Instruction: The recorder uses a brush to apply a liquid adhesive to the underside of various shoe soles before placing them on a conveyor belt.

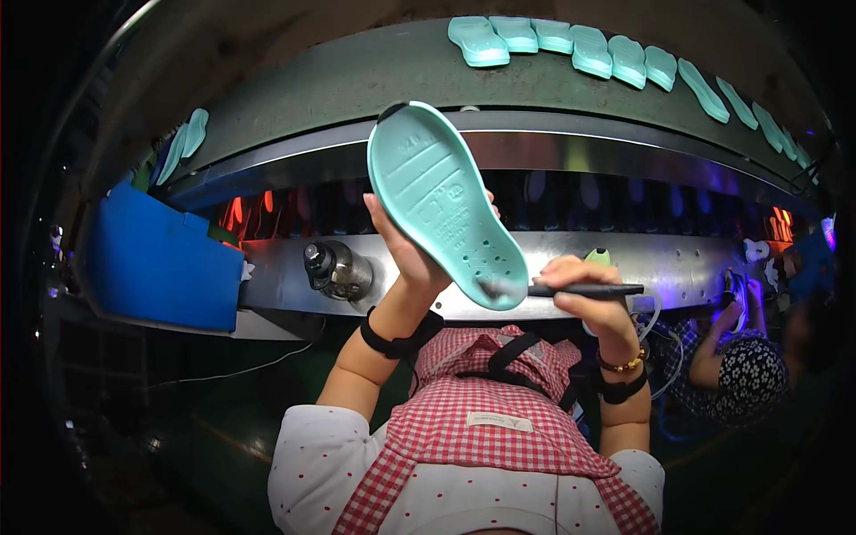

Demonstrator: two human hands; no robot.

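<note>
A mint-green shoe sole [437,201] is held up in front of me, its wide end up and its narrow end low. Its surface has raised lines and small holes, and a black patch marks the upper edge. My left hand [412,250] is closed around the sole from behind, most of its fingers hidden. In my right hand [593,294] is a brush [615,290] with a black handle, pinched between thumb and fingers. The pale, blurred bristles of the brush lie at the narrow end of the sole.
Several mint-green soles [590,52] lie along the far greenish belt [357,85]. A dark bottle [337,270] stands on the metal bench [553,245]. At the left is a blue panel [160,259]; a co-worker [749,379] in a patterned cap sits at the right.
</note>
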